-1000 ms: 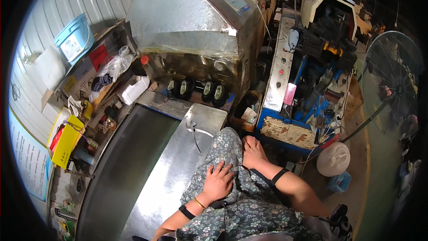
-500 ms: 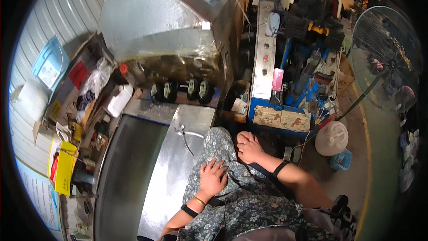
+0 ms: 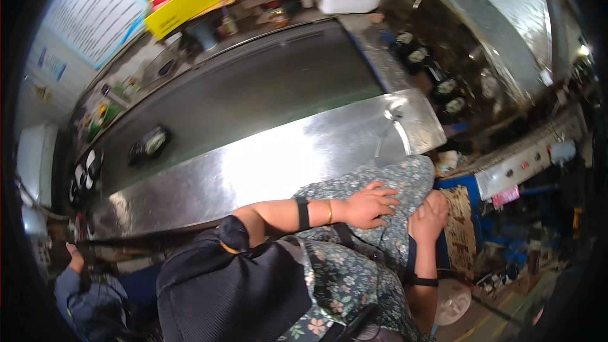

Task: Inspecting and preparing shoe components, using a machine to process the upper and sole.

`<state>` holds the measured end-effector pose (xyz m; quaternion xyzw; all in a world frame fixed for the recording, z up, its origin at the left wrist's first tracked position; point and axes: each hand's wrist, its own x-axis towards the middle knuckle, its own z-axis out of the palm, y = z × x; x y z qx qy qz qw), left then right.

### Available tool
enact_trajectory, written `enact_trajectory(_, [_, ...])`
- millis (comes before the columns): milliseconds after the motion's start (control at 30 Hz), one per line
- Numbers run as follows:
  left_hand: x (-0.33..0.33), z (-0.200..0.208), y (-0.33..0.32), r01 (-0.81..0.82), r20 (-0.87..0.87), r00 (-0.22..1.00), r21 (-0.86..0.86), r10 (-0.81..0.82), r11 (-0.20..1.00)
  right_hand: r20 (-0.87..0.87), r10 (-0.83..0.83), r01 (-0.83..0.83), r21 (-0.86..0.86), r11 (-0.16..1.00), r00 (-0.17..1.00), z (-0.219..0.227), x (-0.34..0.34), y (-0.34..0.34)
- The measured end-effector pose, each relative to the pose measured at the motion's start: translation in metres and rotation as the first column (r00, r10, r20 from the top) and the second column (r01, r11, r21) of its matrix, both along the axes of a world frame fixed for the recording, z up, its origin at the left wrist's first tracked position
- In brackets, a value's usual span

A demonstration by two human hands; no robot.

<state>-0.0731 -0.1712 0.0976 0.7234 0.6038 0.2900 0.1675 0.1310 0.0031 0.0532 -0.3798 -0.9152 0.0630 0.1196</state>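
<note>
My left hand rests on the dark floral cloth over my lap, palm down with its fingers spread. Over the knee beside it lies my right hand, fingers flat against the cloth. Neither hand holds anything. In front of them stretches a shiny metal tabletop, a thin pale tube or cable lying at its right end. A dark belt runs along its far side. Toward the belt's left end sits a black object with a pale patch, its kind unclear.
Several black items with pale patches stand by the metal-hooded machine. Behind the belt are a yellow box and a white container. Black-and-white items lie at left. Another person's sleeve shows lower left. A control panel stands right.
The view has swung left, bringing the belt's left end, the black object on it and another person into sight. My hands stay resting on my lap and knee.
</note>
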Motion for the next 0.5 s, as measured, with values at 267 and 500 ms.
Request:
enact_trajectory(267, [-0.141, 0.001, -0.109, -0.642, 0.689, 0.064, -0.525, 0.722, 0.559, 0.147, -0.049, 0.045, 0.026, 0.999, 0.988, -0.029, 0.023, 0.016])
enact_trajectory(500, [-0.3, -0.035, -0.341, -0.997, -0.243, -0.056, 0.059, 0.968, -0.043, 0.196, 0.116, -0.136, 0.093, 0.986, 0.974, 0.007, -0.009, 0.01])
